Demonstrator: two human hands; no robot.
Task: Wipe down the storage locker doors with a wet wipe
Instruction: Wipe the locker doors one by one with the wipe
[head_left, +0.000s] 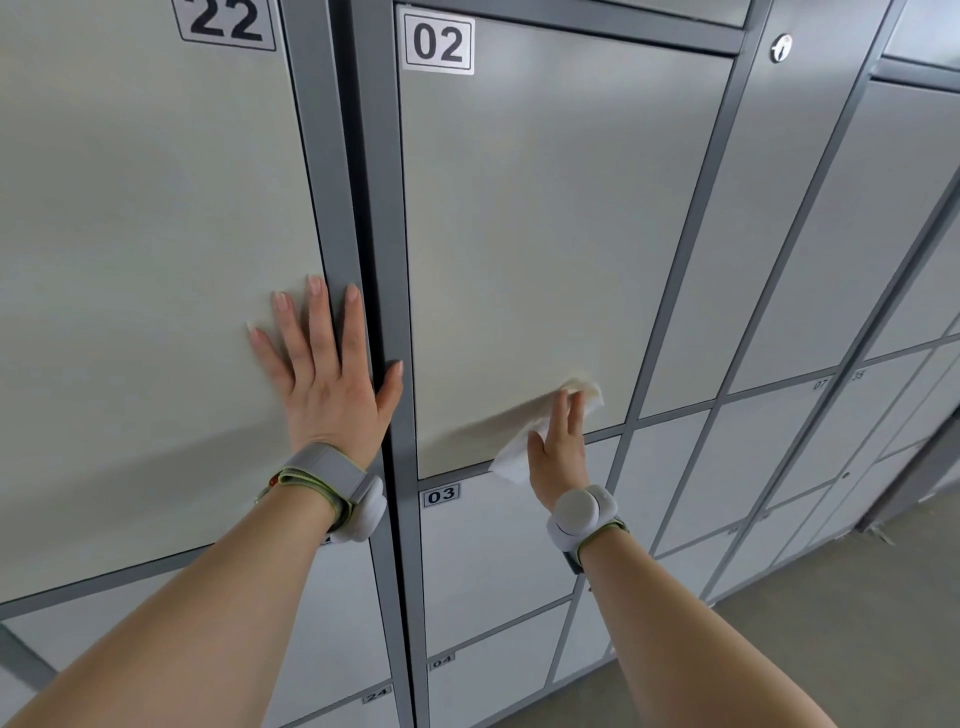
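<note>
Wet wipe (511, 460), white and crumpled, lies spread under our right hand (558, 457) near the bottom edge of the pale grey locker door marked 02 (545, 234). The right fingers (560, 415) are straight and released, pressing the wipe flat against the door rather than gripping it. One corner pokes out above the fingertips and another hangs loose below the palm, over the gap above the door marked 03 (493, 551). Our left hand (332, 384) rests flat on the neighbouring door marked 22 (145, 234), its fingers spread and holding nothing, the thumb lying across the dark grey frame post (376, 208) between the two columns. We judge the main risk to be the wipe slipping: held only by pressure, it could bunch up or slide from under the palm and drop to the floor (831, 649). The loose corner could also catch in the gap at the door's bottom edge, and the bracing left hand may leave marks on door 22
</note>
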